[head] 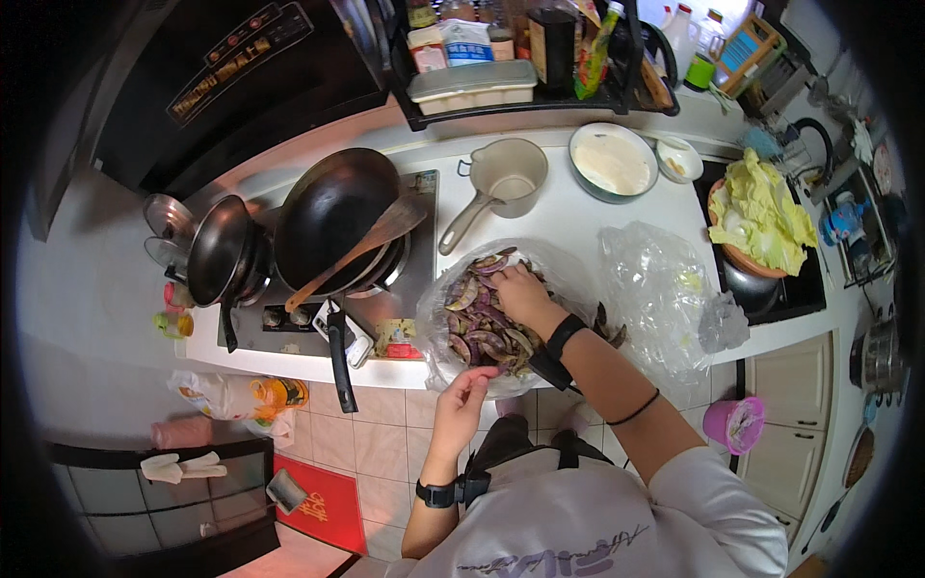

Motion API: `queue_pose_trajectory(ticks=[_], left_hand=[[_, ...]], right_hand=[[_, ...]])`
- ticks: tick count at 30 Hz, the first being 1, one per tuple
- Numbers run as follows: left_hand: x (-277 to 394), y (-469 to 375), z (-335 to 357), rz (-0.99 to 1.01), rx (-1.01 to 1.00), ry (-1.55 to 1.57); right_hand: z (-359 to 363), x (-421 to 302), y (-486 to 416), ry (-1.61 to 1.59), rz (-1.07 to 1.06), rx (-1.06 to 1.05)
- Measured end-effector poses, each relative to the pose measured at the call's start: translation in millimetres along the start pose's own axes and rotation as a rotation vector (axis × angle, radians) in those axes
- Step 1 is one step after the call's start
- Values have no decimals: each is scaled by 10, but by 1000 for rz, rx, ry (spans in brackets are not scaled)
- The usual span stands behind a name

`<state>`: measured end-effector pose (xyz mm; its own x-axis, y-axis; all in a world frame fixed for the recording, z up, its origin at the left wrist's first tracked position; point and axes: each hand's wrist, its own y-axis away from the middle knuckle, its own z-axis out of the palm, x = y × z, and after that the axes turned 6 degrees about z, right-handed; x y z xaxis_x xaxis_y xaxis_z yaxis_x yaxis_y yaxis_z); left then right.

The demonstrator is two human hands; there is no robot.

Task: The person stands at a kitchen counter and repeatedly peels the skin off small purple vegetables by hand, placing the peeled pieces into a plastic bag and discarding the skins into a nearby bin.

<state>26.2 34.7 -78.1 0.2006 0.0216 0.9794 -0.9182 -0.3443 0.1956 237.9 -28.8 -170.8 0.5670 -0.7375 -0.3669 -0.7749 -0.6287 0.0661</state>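
Note:
A clear plastic bag point(437, 303) lies spread on the white counter, holding purple-green bean pods point(483, 321). My right hand point(522, 289) reaches into the upper part of the pods, fingers pointing down among them; whether it grips any is hidden. At the bag's near edge is my left hand point(466, 394), its thumb and index finger close together by a purple bit at the fingertips. Several dark, dry-looking pods point(611, 332) lie right of my right wrist. A crumpled clear plastic bag point(650, 289) rests farther right on the counter.
A wok point(332, 209) with a wooden spatula point(361, 249) across it sits on the stove, beside a smaller pan point(218, 253). Behind the pods stand a saucepan point(514, 170) and a bowl of white contents point(613, 162). Cabbage leaves point(762, 213) fill a brown bowl. A pink bin point(733, 425) is below.

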Motion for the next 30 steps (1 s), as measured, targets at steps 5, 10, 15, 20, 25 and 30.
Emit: queue_pose_trajectory(ticks=[5, 10, 15, 20, 25, 30], left_hand=[[-40, 48, -207, -34, 48, 157], [1, -146, -123, -58, 69, 190], [225, -265, 87, -67, -25, 266], [506, -88, 322, 257, -23, 329], [633, 103, 371, 258, -22, 245], [676, 233, 399, 282, 4, -44]], right_hand=[[122, 43, -61, 103, -25, 126], [-202, -13, 209, -385, 125, 154], [-787, -214, 965, -577, -96, 376], [-1240, -343, 1512, -259, -535, 588], [-1455, -346, 1781, -313, -579, 480], [-1645, -371, 1982, -598, -436, 368]])
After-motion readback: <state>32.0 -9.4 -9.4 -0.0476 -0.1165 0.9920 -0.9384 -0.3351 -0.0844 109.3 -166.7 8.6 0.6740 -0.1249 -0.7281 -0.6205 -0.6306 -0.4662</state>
